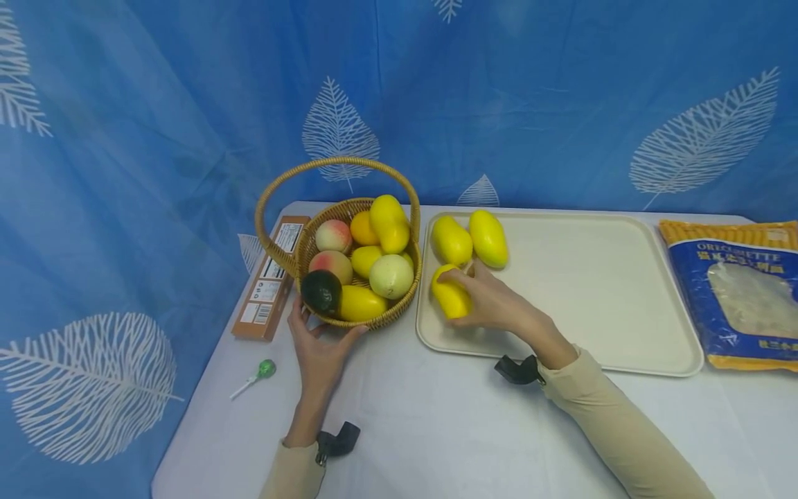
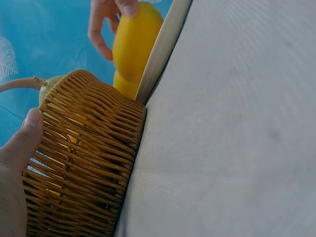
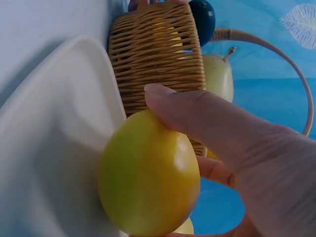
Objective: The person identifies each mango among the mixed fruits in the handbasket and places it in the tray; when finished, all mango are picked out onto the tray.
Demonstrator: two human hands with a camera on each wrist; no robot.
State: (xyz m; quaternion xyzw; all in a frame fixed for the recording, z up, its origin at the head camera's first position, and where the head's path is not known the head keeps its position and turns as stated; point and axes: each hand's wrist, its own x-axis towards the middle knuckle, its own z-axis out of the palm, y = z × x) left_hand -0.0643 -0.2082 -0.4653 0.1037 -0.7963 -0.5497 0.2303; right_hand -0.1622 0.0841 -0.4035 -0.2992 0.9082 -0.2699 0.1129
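My right hand (image 1: 499,301) grips a yellow mango (image 1: 450,294) over the left end of a cream tray (image 1: 580,291). In the right wrist view, the thumb lies along the upper side of the mango (image 3: 148,177). Two more mangoes (image 1: 488,239) lie on the tray just beyond it. My left hand (image 1: 318,353) holds the near side of a wicker basket (image 1: 399,315), thumb and fingers spread round its wall. Inside are peaches (image 1: 332,265), an orange (image 1: 363,229), a dark green avocado (image 1: 321,292), a pale green pear (image 1: 391,276) and several yellow fruits (image 1: 363,303).
The basket's tall handle (image 1: 339,161) arches up at the back. A brown box (image 1: 269,284) lies left of the basket, a green lollipop (image 1: 266,369) nearer the table's left edge. An orecchiette pasta bag (image 1: 742,291) lies right of the tray. A blue curtain (image 1: 530,104) hangs behind.
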